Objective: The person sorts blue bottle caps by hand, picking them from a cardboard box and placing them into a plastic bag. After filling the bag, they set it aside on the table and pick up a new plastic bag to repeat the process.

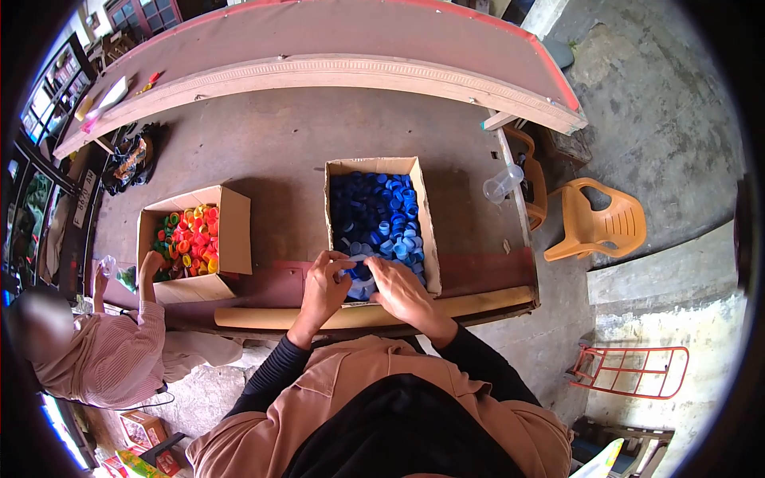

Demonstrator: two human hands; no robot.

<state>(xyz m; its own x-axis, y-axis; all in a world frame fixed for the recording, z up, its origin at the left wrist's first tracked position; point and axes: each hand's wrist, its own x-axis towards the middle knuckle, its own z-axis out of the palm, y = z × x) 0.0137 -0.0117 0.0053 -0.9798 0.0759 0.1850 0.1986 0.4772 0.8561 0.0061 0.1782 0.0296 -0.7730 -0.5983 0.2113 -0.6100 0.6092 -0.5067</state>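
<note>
In front of me a cardboard box (430,239) stands on the table, filled with blue plastic bottle caps (382,209) in dark and lighter shades. Over its near edge both my hands meet around a see-through plastic piece (362,284), through which blue shows; whether it is a bag or a cup I cannot tell. My left hand (322,288) pinches its upper left side with bent fingers. My right hand (401,291) is curled at its right side, fingertips at the rim.
Left of me, a person (119,350) reaches into a second cardboard box (236,231) of red, orange, yellow and green caps. A clear plastic cup (504,185) lies at the table's right edge. A raised shelf (335,70) runs along the back. An orange chair (602,219) stands right.
</note>
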